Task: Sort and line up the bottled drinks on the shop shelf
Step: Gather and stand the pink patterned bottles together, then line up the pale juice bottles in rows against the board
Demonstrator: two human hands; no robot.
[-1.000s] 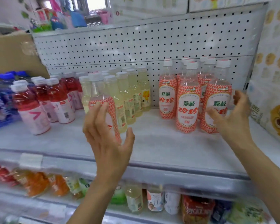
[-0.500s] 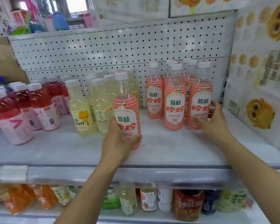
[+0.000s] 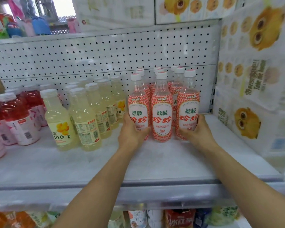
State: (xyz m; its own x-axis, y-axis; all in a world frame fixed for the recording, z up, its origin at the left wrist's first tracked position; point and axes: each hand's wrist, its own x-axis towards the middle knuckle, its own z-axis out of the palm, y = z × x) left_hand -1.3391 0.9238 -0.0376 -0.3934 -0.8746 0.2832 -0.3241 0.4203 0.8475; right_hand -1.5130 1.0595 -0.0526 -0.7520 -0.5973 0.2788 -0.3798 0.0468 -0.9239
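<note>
Glossy clear plastic bottles (image 3: pixel 162 109), perforated metal backboard (image 3: pixel 89 60)

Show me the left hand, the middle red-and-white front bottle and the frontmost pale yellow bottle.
left hand (image 3: pixel 132 134), head view, its back.
middle red-and-white plastic bottle (image 3: pixel 162 116), head view, label.
frontmost pale yellow plastic bottle (image 3: pixel 62 130), head view, label.

"荔枝珍珍" on red-netted bottles (image 3: pixel 162 102), "100" on pale yellow bottle (image 3: pixel 60 119)

Left hand (image 3: pixel 131 134) grips left lychee bottle (image 3: pixel 138 102); right hand (image 3: pixel 195 132) grips right lychee bottle (image 3: pixel 188 104). Between the 2 sets of fingers (image 3: pixel 200 119): middle lychee bottle (image 3: pixel 161 111), upright on shelf (image 3: pixel 89 165). Left of left fingers: yellow bottles (image 3: pixel 87 117), then red bottles (image 3: pixel 15 112).
</note>
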